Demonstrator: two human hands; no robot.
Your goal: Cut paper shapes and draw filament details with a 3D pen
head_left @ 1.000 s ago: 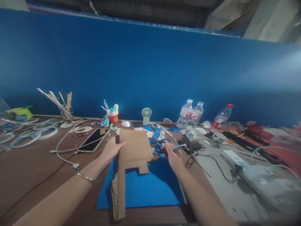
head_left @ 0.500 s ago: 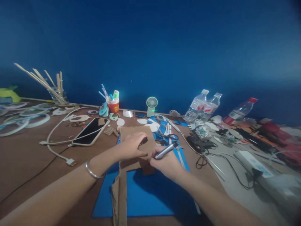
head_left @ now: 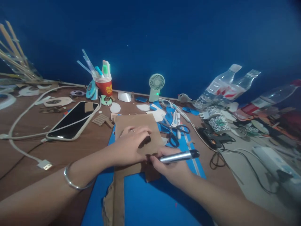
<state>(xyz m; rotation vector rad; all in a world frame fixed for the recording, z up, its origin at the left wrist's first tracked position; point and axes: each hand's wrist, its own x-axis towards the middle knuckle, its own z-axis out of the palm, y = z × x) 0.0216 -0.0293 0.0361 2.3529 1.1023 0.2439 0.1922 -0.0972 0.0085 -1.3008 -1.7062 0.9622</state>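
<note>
A brown cardboard sheet (head_left: pixel 141 121) lies on a blue mat (head_left: pixel 150 201), with a long torn-edged strip running toward me. My left hand (head_left: pixel 134 144) presses on the cardboard, fingers spread and slightly bent; a ring and a silver bangle show on it. Close beside it, my right hand (head_left: pixel 172 166) grips a silver pen (head_left: pixel 178 156) with a black back end, tilted low to the right. Its tip is hidden by my fingers near the cardboard's lower right edge. A smaller cardboard piece (head_left: pixel 152 175) juts out below my hands.
Scissors (head_left: pixel 174 131) lie right of the cardboard among paper scraps. A phone (head_left: pixel 72 122) and white cable are left. At the back stand a red cup (head_left: pixel 104 84) of pens, a small fan (head_left: pixel 156 86) and plastic bottles (head_left: pixel 221 84). A power strip (head_left: pixel 277 163) sits right.
The view has moved closer and tipped downward. The pen now lies flatter, its back end swung down to the right. My left hand stays on the cardboard.
</note>
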